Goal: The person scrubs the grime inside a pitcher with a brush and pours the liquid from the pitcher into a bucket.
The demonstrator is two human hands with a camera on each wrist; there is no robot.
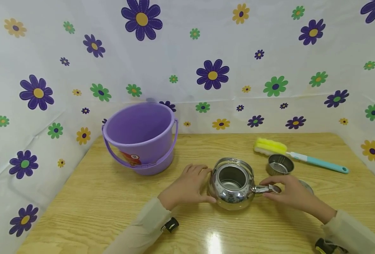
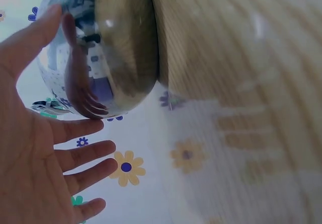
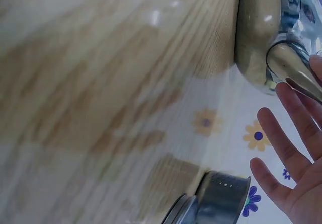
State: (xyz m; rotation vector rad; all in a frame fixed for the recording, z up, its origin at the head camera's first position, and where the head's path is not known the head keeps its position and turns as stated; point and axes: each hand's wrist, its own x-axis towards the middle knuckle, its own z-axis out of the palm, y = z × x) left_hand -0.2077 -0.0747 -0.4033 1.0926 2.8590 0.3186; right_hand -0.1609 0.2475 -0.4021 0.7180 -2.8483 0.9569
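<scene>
A shiny steel teapot [image 1: 233,201] stands upright and lidless on the wooden table, its hoop handle at the back and its spout [image 1: 261,189] toward the right. My left hand [image 1: 187,187] touches the pot's left side, thumb in front and fingers behind; in the left wrist view the fingers [image 2: 90,156] are spread and nearly straight. At the spout, my right hand [image 1: 290,192] pinches with thumb and index finger, while its other fingers [image 3: 282,143] stay spread in the right wrist view. A perforated steel strainer cup [image 1: 280,165] sits just behind that hand, and a round steel lid [image 1: 306,186] is partly hidden by it.
A purple bucket [image 1: 140,141] with its handle hanging down in front stands at the back left. At the back right lies a yellow sponge brush [image 1: 270,146] with a blue and white handle. Flower-printed cloth [image 1: 174,53] hangs behind the table.
</scene>
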